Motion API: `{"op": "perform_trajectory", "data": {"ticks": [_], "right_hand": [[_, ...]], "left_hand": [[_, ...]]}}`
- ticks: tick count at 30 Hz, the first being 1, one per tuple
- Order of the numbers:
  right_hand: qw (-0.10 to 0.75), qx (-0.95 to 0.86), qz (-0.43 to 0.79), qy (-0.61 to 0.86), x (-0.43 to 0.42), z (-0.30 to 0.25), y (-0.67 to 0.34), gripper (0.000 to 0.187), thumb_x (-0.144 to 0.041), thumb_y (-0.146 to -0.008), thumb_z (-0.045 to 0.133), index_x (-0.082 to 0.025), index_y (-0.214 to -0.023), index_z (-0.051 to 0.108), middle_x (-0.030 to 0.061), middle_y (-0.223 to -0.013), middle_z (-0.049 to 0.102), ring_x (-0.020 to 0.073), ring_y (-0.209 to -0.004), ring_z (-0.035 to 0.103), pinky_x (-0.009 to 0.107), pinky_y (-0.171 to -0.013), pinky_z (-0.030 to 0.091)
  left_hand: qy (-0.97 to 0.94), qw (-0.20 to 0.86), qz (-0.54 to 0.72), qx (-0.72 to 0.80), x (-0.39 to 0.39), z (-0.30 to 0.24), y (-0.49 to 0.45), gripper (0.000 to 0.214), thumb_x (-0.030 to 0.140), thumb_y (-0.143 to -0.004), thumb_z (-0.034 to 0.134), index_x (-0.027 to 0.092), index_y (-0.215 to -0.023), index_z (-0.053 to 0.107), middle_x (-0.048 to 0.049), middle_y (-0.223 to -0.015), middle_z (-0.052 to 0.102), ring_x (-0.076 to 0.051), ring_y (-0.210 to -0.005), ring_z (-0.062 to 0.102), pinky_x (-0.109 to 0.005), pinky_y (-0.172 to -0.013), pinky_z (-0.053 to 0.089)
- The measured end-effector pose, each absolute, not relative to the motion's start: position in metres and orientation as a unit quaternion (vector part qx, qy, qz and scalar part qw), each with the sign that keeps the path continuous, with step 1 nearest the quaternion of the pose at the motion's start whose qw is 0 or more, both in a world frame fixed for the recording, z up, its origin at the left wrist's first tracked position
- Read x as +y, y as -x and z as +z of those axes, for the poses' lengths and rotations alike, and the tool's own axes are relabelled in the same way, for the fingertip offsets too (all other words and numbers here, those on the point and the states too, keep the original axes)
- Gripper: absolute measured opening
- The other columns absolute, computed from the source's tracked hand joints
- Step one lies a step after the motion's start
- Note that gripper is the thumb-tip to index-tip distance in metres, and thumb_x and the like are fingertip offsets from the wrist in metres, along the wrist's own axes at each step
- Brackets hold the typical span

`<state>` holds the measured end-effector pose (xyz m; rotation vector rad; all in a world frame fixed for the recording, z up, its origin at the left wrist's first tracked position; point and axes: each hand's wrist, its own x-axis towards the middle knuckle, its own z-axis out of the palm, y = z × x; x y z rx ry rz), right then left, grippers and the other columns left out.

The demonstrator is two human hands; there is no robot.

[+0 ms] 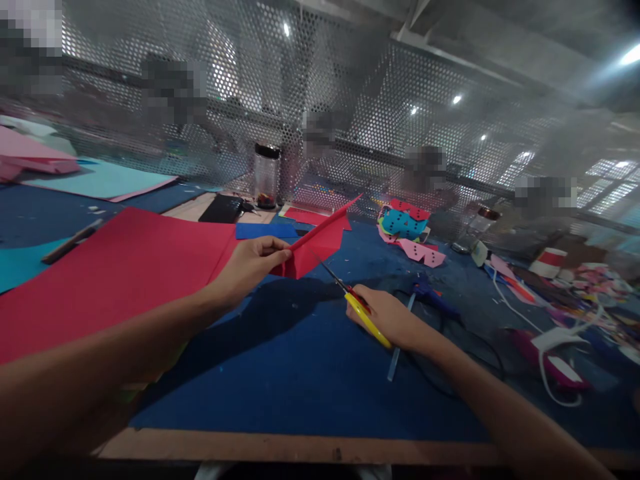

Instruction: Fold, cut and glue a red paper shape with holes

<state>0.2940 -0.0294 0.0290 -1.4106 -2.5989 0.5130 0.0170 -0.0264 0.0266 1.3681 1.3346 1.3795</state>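
Note:
My left hand (pixel 253 263) pinches a folded piece of red paper (pixel 320 243) and holds it up above the blue table mat (pixel 300 360). My right hand (pixel 387 317) grips a pair of scissors (pixel 357 303) with yellow and red handles. The thin blades point up and to the left, with their tips at the lower edge of the red paper. A large red sheet (pixel 110 273) lies flat on the table under my left forearm.
A clear jar with a black lid (pixel 267 175) stands at the back by a perforated metal screen (pixel 350 100). Cut pink and teal paper shapes (pixel 407 233) lie beyond the scissors. A blue glue gun (pixel 433 297), white cables (pixel 550 340) and scraps crowd the right side. Teal and pink sheets (pixel 100 179) lie far left.

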Motion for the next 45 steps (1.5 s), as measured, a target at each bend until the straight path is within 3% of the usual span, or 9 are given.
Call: {"op": "perform_trajectory", "data": {"ticks": [5,12,19,45], "right_hand": [[0.079,-0.864,0.152,0.474,-0.0282,0.0275,-0.2936,0.014,-0.034,-0.095,0.052,-0.02,-0.092,0.055,0.0024,-0.081,0.066,0.0124,-0.061,0.053,0.025,-0.059,0.028],[0.066,-0.863,0.154,0.477,-0.0305,0.0304,-0.2923,0.013,-0.033,-0.095,0.054,-0.02,-0.092,0.056,0.0035,-0.083,0.068,0.0139,-0.065,0.057,0.025,-0.059,0.028],[0.071,-0.863,0.158,0.474,-0.0309,0.031,-0.2918,0.012,-0.029,-0.095,0.052,-0.019,-0.087,0.055,0.0008,-0.075,0.064,0.0113,-0.059,0.051,0.024,-0.057,0.025],[0.066,-0.862,0.151,0.48,-0.0288,0.0289,-0.2924,0.011,-0.027,-0.093,0.055,-0.019,-0.085,0.054,-0.0001,-0.074,0.062,0.0108,-0.06,0.05,0.025,-0.058,0.023]], "left_hand": [[-0.536,0.388,0.541,0.519,-0.0253,0.0252,-0.0166,0.028,0.043,-0.075,0.075,0.018,-0.088,0.072,-0.0047,-0.082,0.072,-0.015,-0.071,0.062,-0.027,-0.061,0.044],[-0.534,0.382,0.539,0.527,-0.0265,0.0271,-0.0174,0.024,0.04,-0.076,0.074,0.018,-0.086,0.071,-0.0033,-0.079,0.072,-0.015,-0.068,0.061,-0.027,-0.06,0.044],[-0.539,0.377,0.532,0.532,-0.026,0.0265,-0.0176,0.023,0.039,-0.077,0.072,0.019,-0.086,0.071,-0.0016,-0.077,0.071,-0.014,-0.067,0.061,-0.026,-0.06,0.043],[-0.536,0.385,0.529,0.533,-0.0272,0.0276,-0.0185,0.024,0.039,-0.078,0.072,0.017,-0.089,0.071,-0.0034,-0.079,0.071,-0.015,-0.068,0.061,-0.026,-0.06,0.043]]}}
